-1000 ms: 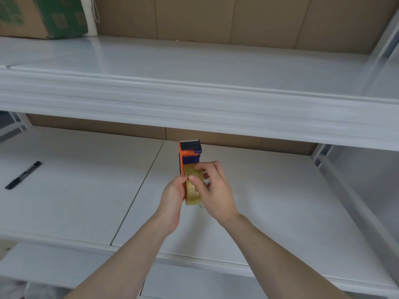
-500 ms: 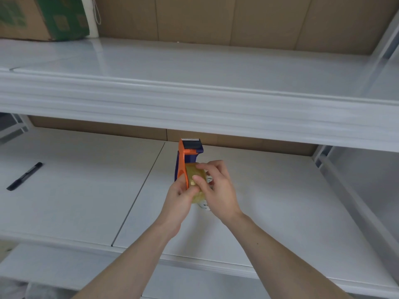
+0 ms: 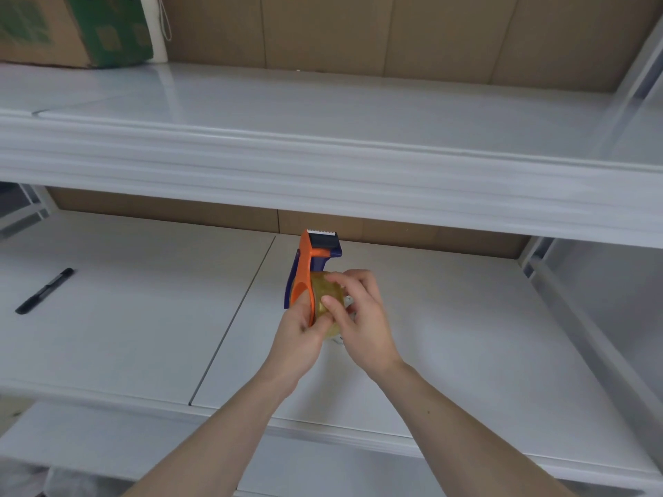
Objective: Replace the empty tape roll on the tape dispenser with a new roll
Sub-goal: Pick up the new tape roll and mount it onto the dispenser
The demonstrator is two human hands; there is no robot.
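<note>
Head view, left hand (image 3: 297, 338) gripping tape dispenser (image 3: 311, 267), right hand (image 3: 362, 317) seemingly pinching tape roll (image 3: 324, 299)

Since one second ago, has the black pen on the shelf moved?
No. The black pen lies at the same spot left of the shelf seam; only the camera shifted slightly.

Black pen (image 3: 45, 291) on lower shelf (image 3: 125, 317); cardboard box (image 3: 71, 28) on upper shelf (image 3: 323, 113).

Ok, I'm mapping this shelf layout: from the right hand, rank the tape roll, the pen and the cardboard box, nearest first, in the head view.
1. Tape roll: under the right hand, fingers touching it, on the dispenser.
2. Pen: far left on the same shelf.
3. Cardboard box: on the upper shelf, top-left corner.
</note>
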